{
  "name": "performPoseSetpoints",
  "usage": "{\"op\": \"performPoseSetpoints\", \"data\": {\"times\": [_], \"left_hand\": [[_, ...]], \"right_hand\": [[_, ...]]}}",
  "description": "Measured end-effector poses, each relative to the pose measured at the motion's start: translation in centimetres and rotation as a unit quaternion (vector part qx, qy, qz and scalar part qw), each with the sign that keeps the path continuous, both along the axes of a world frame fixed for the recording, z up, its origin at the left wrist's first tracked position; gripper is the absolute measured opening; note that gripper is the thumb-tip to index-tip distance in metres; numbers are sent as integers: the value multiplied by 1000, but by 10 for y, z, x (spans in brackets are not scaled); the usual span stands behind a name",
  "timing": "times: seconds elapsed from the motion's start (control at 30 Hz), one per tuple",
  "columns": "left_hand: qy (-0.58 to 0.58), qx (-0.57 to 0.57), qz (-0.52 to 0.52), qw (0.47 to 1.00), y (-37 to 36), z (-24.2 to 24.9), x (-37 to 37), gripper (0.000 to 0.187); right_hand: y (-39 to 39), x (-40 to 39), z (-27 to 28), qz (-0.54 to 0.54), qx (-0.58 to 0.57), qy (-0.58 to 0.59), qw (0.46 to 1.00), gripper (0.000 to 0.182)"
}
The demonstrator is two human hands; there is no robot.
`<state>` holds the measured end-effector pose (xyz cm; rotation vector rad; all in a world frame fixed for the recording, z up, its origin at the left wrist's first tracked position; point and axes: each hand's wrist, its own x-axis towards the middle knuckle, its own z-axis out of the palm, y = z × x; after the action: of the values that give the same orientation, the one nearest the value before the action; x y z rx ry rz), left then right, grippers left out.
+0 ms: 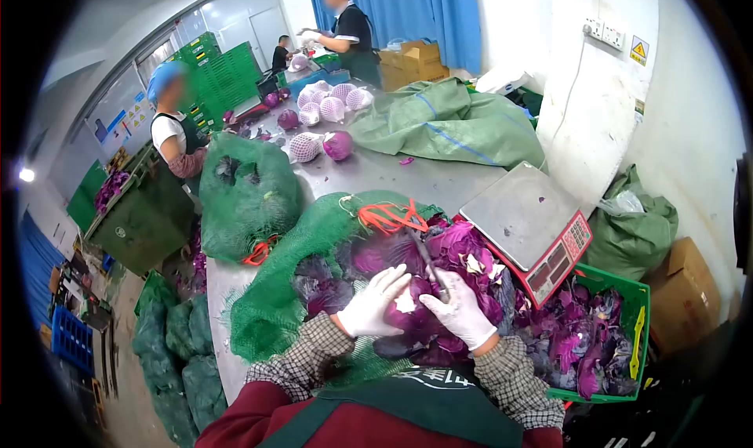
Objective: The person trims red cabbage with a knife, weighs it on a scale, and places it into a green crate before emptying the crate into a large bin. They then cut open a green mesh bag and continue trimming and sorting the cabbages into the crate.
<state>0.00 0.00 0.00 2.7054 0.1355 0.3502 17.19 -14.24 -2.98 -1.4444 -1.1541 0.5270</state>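
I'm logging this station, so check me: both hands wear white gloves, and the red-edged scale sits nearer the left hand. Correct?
One slip: the head view shows the red-edged scale nearer the right hand, not the left hand. Both do wear white gloves.

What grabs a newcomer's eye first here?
Probably the vivid purple cabbage heap at front centre, with the white-gloved left hand and right hand over it, a knife in the right. Next, the red-edged scale just right of the heap. Then the stuffed green mesh sack, farther back, left on the table.
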Motion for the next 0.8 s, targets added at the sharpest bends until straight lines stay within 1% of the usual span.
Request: {"op": "performPoseSetpoints", "data": {"times": [0.03, 0.07, 0.1, 0.17, 0.27, 0.3, 0.37, 0.47, 0.57, 0.67, 0.77, 0.8], "left_hand": [[9, -2, 7, 1000, -2, -1, -1, 116], [18, -2, 13, 1000, -1, 0, -2, 117], [-3, -41, 33, 999, -18, -18, 15, 127], [40, -79, 114, 990, -16, -17, 5, 133], [52, -100, 175, 978, -22, -20, 6, 139], [55, -98, 191, 975, -22, -20, 9, 140], [42, -88, 192, 977, -20, -21, 14, 139], [95, -108, 217, 965, -20, -11, 23, 135], [65, -86, 211, 971, -16, -18, 26, 130], [78, -94, 215, 969, -13, -16, 31, 128], [28, -68, 225, 972, -15, -15, 37, 113], [27, -62, 232, 970, -15, -16, 38, 112]], "right_hand": [[5, -3, -18, 39, -6, 121, 992, 40], [2, 1, -23, -1, -56, -204, 977, 34], [-21, 14, -31, -3, -52, 82, 995, 30], [-11, 7, -44, -35, -59, -32, 997, 34], [-13, -3, -10, -54, 12, -218, 974, 43], [-14, -3, -10, -23, -16, -220, 975, 50], [-17, -6, -1, 8, -71, -234, 970, 47], [-17, -4, 6, 30, -119, -277, 953, 47], [-15, -2, 5, 22, -132, -318, 938, 47], [-8, 1, -1, 10, -131, -346, 929, 50], [-1, 2, 11, 3, -141, -373, 917, 45], [3, 3, 14, 3, -162, -368, 915, 44]]}}
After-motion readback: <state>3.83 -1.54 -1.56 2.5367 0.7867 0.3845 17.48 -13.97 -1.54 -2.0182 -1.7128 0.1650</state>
